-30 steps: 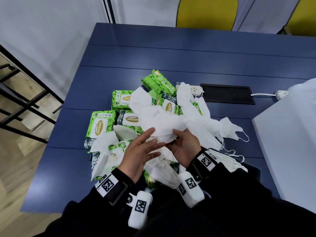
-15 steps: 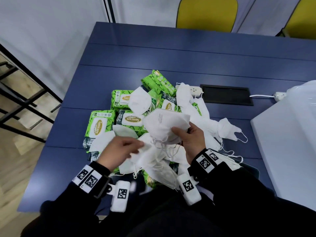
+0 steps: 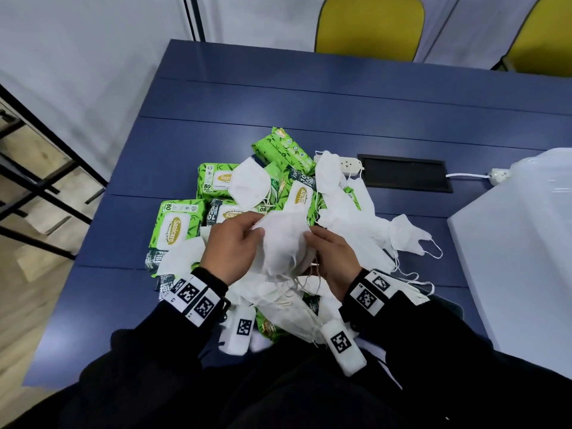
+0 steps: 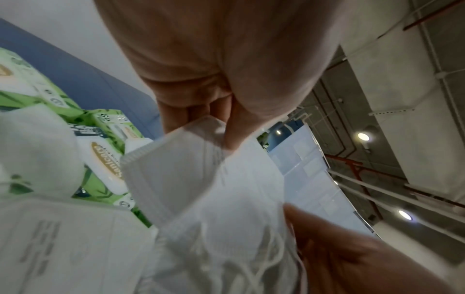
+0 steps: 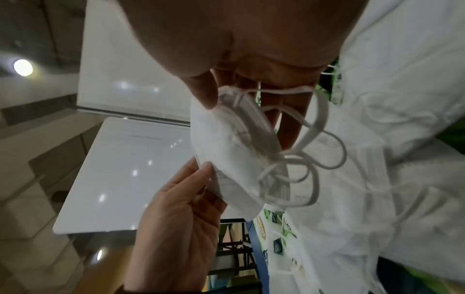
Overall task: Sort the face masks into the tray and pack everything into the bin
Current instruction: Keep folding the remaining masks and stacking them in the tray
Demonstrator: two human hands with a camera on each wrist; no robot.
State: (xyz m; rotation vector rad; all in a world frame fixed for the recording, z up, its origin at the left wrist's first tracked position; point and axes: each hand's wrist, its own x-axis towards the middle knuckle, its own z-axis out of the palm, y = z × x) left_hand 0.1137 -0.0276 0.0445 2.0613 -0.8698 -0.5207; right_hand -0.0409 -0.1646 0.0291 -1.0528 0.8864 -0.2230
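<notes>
Two hands hold one stack of masks (image 3: 283,239) between them: my left hand (image 3: 230,246) pinches its top edge, my right hand (image 3: 332,258) grips the side where the ear loops hang. The bin (image 3: 513,243) lies beyond my right fingers, nearer that hand.

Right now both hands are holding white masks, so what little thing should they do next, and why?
Probably carry the held masks right, toward the white bin. Both the left hand and the right hand already grip that bunch above the pile, its ear loops dangle free, and many more masks still lie tangled among the green wipe packs. No tray is visible.
</notes>
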